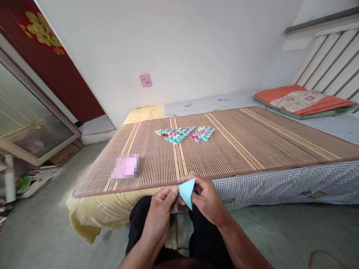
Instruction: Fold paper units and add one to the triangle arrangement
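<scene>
A light blue paper triangle (187, 191) is held between both hands, just in front of the bed's near edge and above my knees. My left hand (161, 213) pinches its left side with thumb and fingers closed. My right hand (206, 198) grips its right side, fingers curled around it. On the striped bamboo mat (252, 142) lie two flat triangular groups of folded coloured paper pieces, a wider one (175, 134) and a smaller one (202, 133) to its right.
A pink blurred patch (124, 167) lies on the mat's near left. Folded orange bedding (303, 101) sits at the bed's far right. A pink note (146, 80) is stuck on the white wall. A glass-fronted cabinet (25, 123) and floor clutter stand at left.
</scene>
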A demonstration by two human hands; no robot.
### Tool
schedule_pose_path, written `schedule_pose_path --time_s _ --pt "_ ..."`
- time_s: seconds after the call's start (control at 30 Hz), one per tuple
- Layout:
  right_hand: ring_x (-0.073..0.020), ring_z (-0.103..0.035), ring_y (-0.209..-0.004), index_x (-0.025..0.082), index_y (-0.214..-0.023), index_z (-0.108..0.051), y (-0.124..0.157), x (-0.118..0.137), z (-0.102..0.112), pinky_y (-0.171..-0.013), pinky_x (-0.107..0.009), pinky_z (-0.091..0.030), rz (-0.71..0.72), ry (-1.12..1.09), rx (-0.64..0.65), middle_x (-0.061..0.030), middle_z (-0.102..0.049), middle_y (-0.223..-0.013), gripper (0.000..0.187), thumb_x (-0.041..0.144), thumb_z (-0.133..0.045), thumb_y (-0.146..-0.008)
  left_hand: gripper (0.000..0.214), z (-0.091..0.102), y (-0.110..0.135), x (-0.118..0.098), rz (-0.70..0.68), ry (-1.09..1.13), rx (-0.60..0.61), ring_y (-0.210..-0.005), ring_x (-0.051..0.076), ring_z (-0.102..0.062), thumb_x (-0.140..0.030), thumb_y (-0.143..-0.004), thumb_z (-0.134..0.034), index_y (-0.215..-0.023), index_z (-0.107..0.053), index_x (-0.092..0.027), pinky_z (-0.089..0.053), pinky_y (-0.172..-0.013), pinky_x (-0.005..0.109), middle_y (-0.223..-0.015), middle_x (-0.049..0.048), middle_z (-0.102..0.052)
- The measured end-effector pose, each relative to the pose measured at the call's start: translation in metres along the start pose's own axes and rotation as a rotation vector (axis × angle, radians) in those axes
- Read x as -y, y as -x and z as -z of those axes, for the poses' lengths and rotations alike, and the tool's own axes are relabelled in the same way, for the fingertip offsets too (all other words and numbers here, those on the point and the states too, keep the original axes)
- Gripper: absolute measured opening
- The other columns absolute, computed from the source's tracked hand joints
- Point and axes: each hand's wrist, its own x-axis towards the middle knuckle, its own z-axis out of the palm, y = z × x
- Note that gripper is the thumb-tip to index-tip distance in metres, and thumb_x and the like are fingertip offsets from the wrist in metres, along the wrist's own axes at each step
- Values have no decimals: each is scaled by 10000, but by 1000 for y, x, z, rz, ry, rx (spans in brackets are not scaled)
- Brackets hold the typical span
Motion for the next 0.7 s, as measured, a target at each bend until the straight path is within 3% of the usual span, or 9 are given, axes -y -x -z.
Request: schedule_pose_path --time_s 0.17,0.33,0.7 --pt "-175 -647 -880 249 -980 -804 -3 2 -3 -795 -287 -514 116 18 -14 -16 -636 -946 250 82 -676 -846 409 -5 1 1 37 51 -16 -610 116 -414 -496 -814 -829 -640 -682 -157 -371 -599 225 -603 -25 -531" --pt "-202 -657 -949 244 -934 -790 -2 -4 -12 -807 -296 -513 134 14 -144 -27 -645 -953 239 78 -646 -839 389 -18 7 -3 158 201 90 -725 170 -584 -533 -845 -794 -858 -790 -145 -482 -714 275 -748 43 -685" --pt "-182 -656 -887 245 -939 -722 3 -7 -17 -766 -280 -500 261 136 -327 -6 -660 -938 233 72 -602 -840 297 -21 16 -7 0 75 141 -1051 239 -684 -400 -940 -726 -1141 -708 -182 -513 -885 320 -1091 97 -766"
